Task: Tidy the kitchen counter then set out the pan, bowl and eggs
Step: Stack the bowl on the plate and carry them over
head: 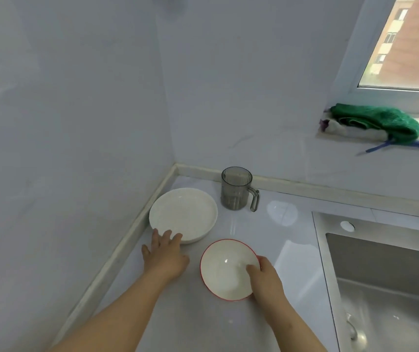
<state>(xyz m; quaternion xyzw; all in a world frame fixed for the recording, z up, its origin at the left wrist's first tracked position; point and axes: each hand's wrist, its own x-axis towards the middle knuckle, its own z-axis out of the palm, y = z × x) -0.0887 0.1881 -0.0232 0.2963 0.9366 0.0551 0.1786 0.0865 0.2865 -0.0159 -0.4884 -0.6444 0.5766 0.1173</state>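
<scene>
Right grip (264,278) pinched the bowl (225,269), fingers hidden behind its rim; left grip (165,255), fingers straight, touched the plate (183,212).

Count: 1 red-rimmed bowl (225,271), 1 white plate (183,212), 1 grey measuring jug (235,193), 1 sink (386,260), 1 green cloth (378,120).

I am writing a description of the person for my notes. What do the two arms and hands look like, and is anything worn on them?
The left forearm and the right forearm are bare; no sleeve shows anywhere in the frame. The left hand and the right hand wear no gloves. No watch, bracelet or ring shows on the wrists or on the fingers that are in view.
</scene>
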